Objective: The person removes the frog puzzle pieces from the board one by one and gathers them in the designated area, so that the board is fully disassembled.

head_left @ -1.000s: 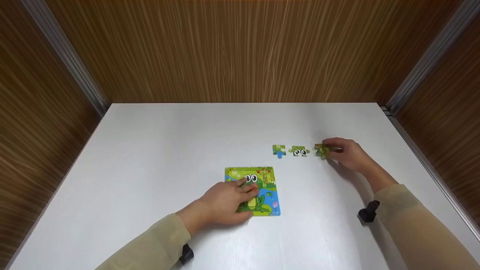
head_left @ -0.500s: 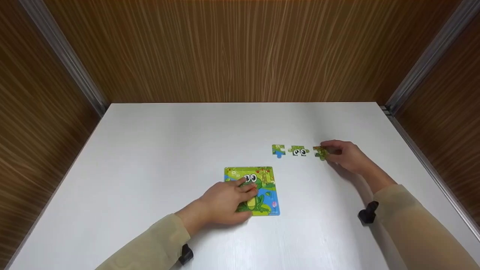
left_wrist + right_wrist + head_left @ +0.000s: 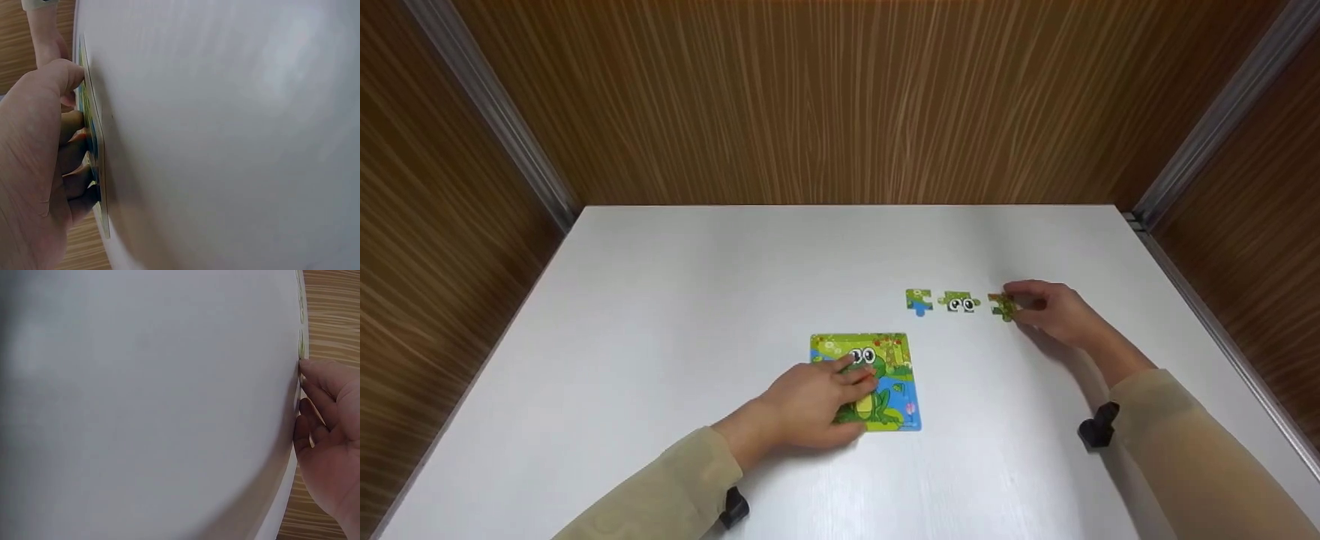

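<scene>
In the head view a square frog puzzle board (image 3: pixel 900 382) lies on the white table, and my left hand (image 3: pixel 814 405) rests on it with fingers spread over the frog picture. Its left part is hidden under that hand. In the left wrist view the left thumb (image 3: pixel 70 73) touches the board's edge. Farther right, my right hand (image 3: pixel 1057 311) pinches a green and brown puzzle piece (image 3: pixel 1000 306) between thumb and index finger, low at the tabletop. Left of it lie a puzzle piece with two eyes (image 3: pixel 958 302) and a green and blue puzzle piece (image 3: pixel 918 301).
The white table (image 3: pixel 660 300) is bounded by a wood-grain panel (image 3: pixel 840 105) at the back and similar panels on both sides. Metal strips run along the corners. A black object (image 3: pixel 1099 426) sits at the right cuff, and another (image 3: pixel 733 508) at the left cuff.
My right hand and its puzzle piece have shifted slightly down toward the tabletop, and the piece now looks flatter. My left hand stays on the board; the other two pieces have not moved.
</scene>
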Demonstrator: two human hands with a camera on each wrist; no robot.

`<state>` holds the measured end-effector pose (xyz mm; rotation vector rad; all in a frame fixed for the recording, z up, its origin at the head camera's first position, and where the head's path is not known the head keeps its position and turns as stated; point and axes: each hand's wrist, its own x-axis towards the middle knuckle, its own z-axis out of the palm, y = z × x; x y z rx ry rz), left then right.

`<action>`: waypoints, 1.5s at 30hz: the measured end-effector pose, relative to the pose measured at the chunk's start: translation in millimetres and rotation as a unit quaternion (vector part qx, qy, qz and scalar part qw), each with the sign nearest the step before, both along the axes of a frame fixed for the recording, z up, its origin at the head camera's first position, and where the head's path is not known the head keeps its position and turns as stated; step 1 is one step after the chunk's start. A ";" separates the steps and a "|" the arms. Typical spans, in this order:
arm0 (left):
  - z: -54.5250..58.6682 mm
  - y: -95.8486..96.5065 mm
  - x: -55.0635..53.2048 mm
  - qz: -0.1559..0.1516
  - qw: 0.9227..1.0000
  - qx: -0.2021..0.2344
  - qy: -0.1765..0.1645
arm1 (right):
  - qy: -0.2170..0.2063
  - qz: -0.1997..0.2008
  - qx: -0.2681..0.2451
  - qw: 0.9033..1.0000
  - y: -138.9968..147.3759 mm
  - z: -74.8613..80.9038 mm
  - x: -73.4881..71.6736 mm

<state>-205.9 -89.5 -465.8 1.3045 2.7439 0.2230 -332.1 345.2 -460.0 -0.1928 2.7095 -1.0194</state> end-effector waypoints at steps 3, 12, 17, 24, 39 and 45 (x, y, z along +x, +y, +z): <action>0.1 0.9 -0.5 -0.002 1.000 -0.002 0.000 | 0.000 -0.002 -0.002 1.000 2.0 0.6 1.1; -0.8 1.6 -3.4 -0.004 1.000 -0.006 0.000 | 0.031 0.003 -0.038 0.999 3.2 9.7 5.1; 0.3 0.4 -6.0 -0.006 1.000 -0.014 -0.006 | 0.050 0.010 -0.049 0.997 -4.7 19.3 9.1; 0.3 0.6 -10.9 -0.002 1.000 -0.011 -0.011 | 0.070 0.033 -0.070 0.995 -28.6 33.6 12.7; 4.0 -11.6 -11.3 0.004 1.000 0.008 -0.004 | 0.119 0.144 -0.077 0.979 -103.5 39.9 36.8; 4.3 -26.4 -3.7 0.029 1.000 0.001 -0.007 | 0.125 0.180 -0.084 0.972 -126.9 36.9 45.7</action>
